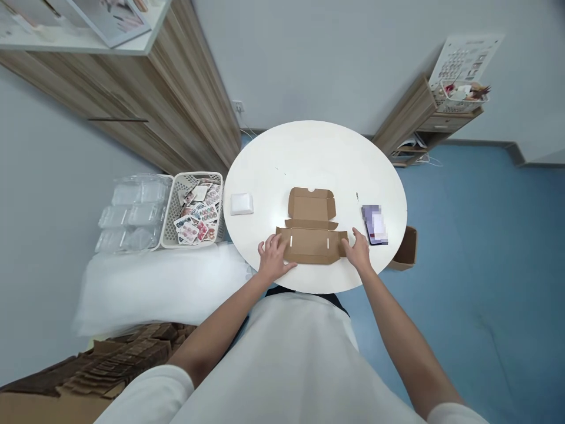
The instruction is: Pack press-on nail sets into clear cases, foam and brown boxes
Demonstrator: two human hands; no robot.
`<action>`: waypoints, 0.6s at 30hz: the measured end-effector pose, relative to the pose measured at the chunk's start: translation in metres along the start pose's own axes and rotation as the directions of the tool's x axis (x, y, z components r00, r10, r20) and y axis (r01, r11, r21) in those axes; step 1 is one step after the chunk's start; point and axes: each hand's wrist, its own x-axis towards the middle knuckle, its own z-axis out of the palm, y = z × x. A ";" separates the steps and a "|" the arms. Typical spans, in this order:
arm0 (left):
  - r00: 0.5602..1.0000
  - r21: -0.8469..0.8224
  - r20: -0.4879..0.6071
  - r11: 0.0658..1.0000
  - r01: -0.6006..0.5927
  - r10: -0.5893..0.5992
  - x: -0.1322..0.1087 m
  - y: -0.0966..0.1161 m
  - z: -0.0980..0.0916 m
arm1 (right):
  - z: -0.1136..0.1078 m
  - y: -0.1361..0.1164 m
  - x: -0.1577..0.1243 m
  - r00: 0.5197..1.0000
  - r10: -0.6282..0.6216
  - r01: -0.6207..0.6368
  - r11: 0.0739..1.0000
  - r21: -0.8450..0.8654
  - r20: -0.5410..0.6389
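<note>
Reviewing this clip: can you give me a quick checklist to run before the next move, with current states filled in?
1. Cardboard blank unfolded on the white table: ok.
2. Left hand at the blank's left end: ok.
3. Right hand at its right end: ok.
4. White packet apart from the blank: ok.
5. Purple item apart from the blank: ok.
6. Finger pressure on cardboard: cannot tell.

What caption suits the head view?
Left hand and right hand at opposite ends of an unfolded cardboard box on a white table.
</note>
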 end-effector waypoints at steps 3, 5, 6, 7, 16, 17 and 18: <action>0.993 0.038 0.093 0.996 -0.081 0.077 0.000 0.008 0.006 | -0.004 -0.016 0.023 0.997 -0.022 0.018 0.998 0.055 0.072; 0.986 0.058 0.129 0.991 -0.117 0.109 0.002 0.012 0.010 | -0.004 -0.025 0.040 0.992 -0.020 0.005 0.993 0.116 0.121; 0.983 0.067 0.141 0.990 -0.128 0.118 0.003 0.015 0.012 | -0.003 -0.029 0.048 0.990 -0.019 -0.002 0.989 0.147 0.142; 0.981 0.076 0.152 0.988 -0.133 0.120 0.005 0.017 0.014 | -0.001 -0.032 0.056 0.987 -0.020 -0.009 0.984 0.176 0.158; 0.973 0.149 0.228 0.987 -0.061 0.025 0.019 0.026 0.020 | 0.027 -0.037 0.108 0.966 -0.033 -0.022 0.979 0.205 0.258; 0.973 0.162 0.231 0.985 -0.060 0.022 0.022 0.026 0.020 | 0.029 -0.038 0.108 0.964 -0.045 -0.005 0.982 0.188 0.260; 0.973 0.179 0.232 0.982 -0.057 0.015 0.025 0.027 0.019 | 0.029 -0.038 0.108 0.963 -0.058 0.011 0.984 0.176 0.263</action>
